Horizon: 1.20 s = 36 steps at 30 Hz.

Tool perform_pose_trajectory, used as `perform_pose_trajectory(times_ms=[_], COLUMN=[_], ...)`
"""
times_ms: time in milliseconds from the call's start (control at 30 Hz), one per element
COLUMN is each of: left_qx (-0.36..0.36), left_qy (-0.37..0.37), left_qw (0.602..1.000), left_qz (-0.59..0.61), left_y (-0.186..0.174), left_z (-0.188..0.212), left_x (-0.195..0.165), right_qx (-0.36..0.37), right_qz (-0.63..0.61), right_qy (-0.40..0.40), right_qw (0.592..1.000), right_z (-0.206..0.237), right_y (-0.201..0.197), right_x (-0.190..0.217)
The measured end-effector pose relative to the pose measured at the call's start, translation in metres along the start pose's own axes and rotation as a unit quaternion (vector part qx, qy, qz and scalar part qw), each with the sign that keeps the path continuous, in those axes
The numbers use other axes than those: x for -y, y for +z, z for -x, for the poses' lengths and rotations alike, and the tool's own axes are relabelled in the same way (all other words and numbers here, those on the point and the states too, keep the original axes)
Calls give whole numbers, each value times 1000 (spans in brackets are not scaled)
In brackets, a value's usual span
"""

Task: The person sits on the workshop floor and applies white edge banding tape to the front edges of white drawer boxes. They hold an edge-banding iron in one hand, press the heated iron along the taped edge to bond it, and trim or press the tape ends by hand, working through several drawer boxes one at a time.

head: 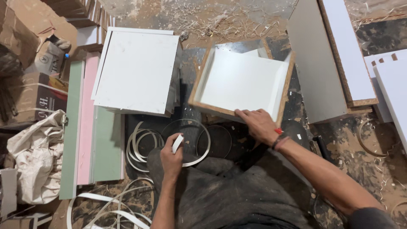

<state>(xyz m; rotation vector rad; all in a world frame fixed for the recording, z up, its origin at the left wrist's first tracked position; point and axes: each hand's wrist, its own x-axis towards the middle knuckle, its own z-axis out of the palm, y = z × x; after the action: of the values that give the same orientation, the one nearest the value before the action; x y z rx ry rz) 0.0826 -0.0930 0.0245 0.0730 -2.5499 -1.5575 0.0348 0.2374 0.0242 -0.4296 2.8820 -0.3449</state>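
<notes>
Two bare hands work over a dusty floor strewn with wood shavings. The right hand reaches forward from a long, nearly straight forearm that enters from the lower right, a red band at the wrist. Its palm lies flat on the near edge of a white open box with raw chipboard edges, fingers pressed together and pointing left along that edge, thumb tucked toward the person. The box sits tilted on the floor just ahead of the person's dark trousers. The left hand rises from the bottom of the view, forearm upright, wrist slightly bent. Its thumb and fingers pinch the end of a white edging strip, which curls away in a loop toward the right, below the box. More coils of the same strip lie just left of that hand. A stack of white panels rests to the left of the box, beside pink and green boards.
</notes>
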Motion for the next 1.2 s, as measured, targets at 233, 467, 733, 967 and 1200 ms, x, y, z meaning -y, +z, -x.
perform_pose_trajectory(times_ms=[233,467,733,967,1200], left_qx=[32,173,248,257,151], left_qy=[84,166,286,119,247], left_qw=[993,951,894,951,934], left_qz=[-72,-196,-240,-124,-208], left_y=[14,72,137,116,118], left_z=[-12,-18,-9,-28,-41], left_x=[-23,-52,-66,-64,-60], right_qx=[-139,-255,-79,-323,-383], right_qz=[64,9,-670,-585,-386], right_qy=[-48,-40,113,260,329], right_qw=[987,966,729,698,773], right_z=[24,27,69,68,48], right_y=[-8,-6,49,7,-3], right_x=[-92,-70,-7,-138,-189])
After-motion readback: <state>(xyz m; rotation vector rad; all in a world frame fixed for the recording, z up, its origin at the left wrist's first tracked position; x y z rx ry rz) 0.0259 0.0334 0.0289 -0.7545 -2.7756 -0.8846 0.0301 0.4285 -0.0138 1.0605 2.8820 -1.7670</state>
